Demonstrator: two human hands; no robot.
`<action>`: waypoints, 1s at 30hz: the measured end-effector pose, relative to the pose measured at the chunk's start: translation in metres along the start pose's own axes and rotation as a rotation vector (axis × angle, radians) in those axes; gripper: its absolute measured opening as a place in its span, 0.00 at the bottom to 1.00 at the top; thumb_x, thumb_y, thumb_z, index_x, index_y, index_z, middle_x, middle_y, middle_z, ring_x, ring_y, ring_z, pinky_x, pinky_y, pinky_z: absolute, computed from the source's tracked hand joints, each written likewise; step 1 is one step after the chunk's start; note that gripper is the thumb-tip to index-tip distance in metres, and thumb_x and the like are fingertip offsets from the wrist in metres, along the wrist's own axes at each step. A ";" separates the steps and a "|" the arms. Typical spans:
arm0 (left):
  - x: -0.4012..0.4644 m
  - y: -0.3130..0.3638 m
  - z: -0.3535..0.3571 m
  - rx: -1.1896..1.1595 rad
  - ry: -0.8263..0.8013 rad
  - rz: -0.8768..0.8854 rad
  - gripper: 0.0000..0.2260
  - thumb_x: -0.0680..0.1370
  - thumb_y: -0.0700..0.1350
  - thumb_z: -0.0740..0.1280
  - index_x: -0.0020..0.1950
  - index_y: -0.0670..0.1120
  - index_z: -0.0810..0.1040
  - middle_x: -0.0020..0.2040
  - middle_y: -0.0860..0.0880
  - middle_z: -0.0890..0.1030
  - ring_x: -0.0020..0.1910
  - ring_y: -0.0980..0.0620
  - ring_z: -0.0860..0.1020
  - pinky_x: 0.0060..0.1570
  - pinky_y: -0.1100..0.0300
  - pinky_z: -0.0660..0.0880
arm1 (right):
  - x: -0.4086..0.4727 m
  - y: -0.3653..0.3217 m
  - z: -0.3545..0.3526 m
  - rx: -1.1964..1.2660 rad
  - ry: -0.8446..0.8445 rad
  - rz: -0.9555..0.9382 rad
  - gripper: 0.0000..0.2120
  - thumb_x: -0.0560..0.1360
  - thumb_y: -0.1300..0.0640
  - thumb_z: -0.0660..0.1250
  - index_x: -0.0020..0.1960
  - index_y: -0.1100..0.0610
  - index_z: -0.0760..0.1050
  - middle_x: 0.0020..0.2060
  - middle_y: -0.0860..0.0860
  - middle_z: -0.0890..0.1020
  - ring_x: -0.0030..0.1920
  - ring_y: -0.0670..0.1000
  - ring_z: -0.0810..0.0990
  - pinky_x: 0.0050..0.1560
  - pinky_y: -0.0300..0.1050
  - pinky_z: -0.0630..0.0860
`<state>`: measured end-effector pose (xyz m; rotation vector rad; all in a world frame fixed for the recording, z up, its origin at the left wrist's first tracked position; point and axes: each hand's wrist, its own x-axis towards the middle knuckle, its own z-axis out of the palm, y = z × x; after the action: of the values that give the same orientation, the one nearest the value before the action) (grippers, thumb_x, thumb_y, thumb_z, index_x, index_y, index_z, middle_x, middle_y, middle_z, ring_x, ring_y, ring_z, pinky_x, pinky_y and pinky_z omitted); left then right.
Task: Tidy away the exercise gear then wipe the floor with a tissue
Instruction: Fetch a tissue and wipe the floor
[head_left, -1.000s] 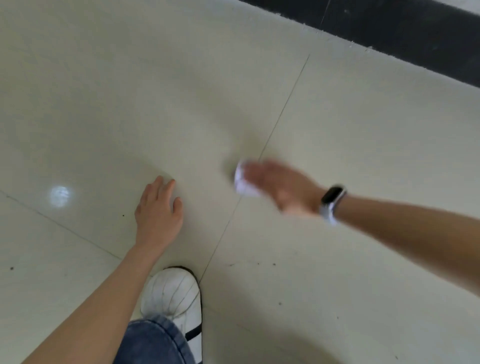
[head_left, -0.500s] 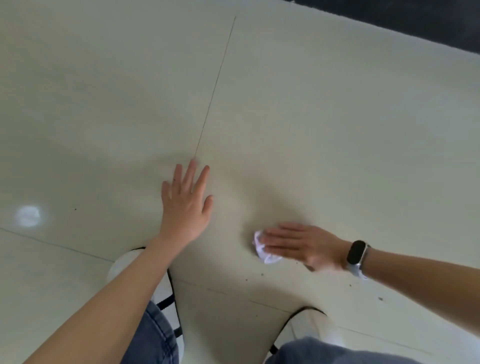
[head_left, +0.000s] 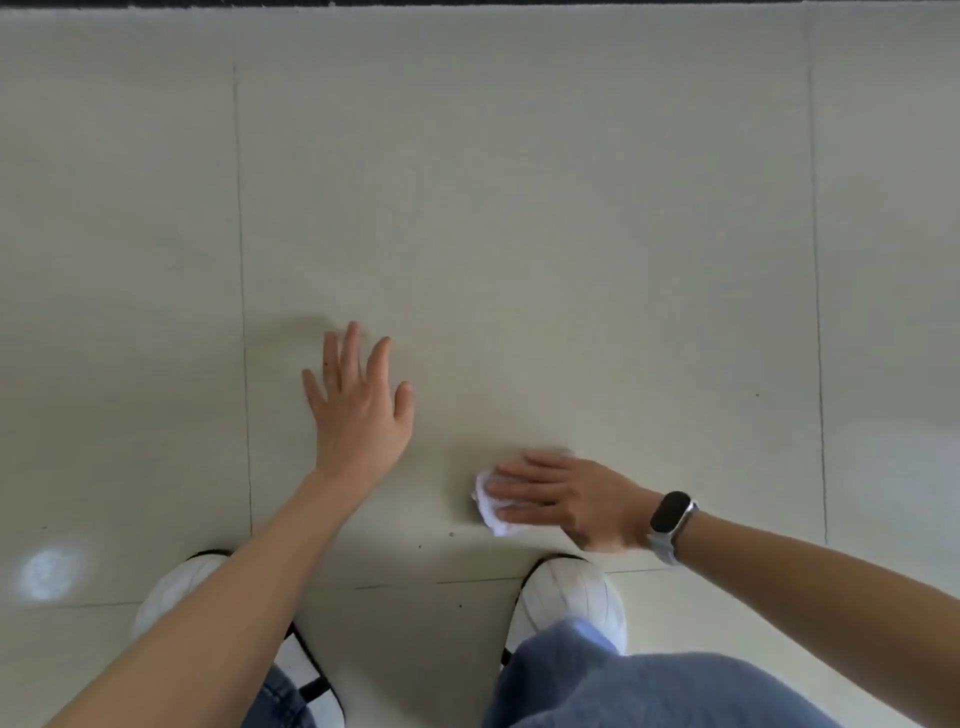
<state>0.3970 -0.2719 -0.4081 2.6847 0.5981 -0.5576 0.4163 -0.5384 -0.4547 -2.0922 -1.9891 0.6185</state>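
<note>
A crumpled white tissue (head_left: 492, 512) lies on the pale tiled floor (head_left: 571, 260) just ahead of my feet. My right hand (head_left: 566, 501) presses flat on it with straight fingers pointing left, covering most of it; a dark smart band sits on that wrist. My left hand (head_left: 358, 410) rests flat on the floor to the left, fingers spread and pointing away from me, holding nothing. No exercise gear is in view.
My two white shoes (head_left: 571, 597) and blue jeans (head_left: 649, 691) fill the bottom of the view. Dark grout lines cross the tiles. A dark strip (head_left: 467, 2) runs along the top edge. A bright light reflection (head_left: 49, 574) shows at lower left.
My right hand has drawn the tissue back toward my feet from farther out on the floor. The view has turned to look straight down, bringing both shoes in. My left hand stays planted.
</note>
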 end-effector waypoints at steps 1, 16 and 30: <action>0.004 0.013 0.001 0.008 -0.004 0.028 0.22 0.77 0.47 0.58 0.70 0.41 0.67 0.75 0.39 0.59 0.74 0.36 0.55 0.67 0.32 0.55 | -0.017 0.014 -0.004 -0.003 0.054 0.136 0.31 0.67 0.66 0.55 0.69 0.50 0.66 0.72 0.49 0.64 0.74 0.49 0.57 0.75 0.47 0.49; 0.058 0.159 0.025 0.166 -0.149 0.404 0.29 0.78 0.53 0.60 0.76 0.51 0.52 0.78 0.45 0.45 0.76 0.40 0.43 0.72 0.38 0.50 | -0.092 0.017 0.007 0.049 0.383 0.798 0.33 0.70 0.67 0.52 0.74 0.55 0.53 0.73 0.52 0.57 0.75 0.51 0.55 0.75 0.48 0.50; 0.103 0.216 0.022 0.313 -0.235 0.306 0.54 0.64 0.69 0.68 0.75 0.54 0.35 0.75 0.48 0.31 0.75 0.42 0.34 0.70 0.35 0.43 | -0.204 0.187 -0.061 0.300 0.690 1.984 0.34 0.72 0.70 0.49 0.75 0.58 0.44 0.76 0.56 0.46 0.76 0.55 0.43 0.75 0.52 0.45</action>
<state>0.5762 -0.4313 -0.4226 2.8562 0.0343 -0.9233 0.6087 -0.7464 -0.4433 -2.6935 0.8631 0.1757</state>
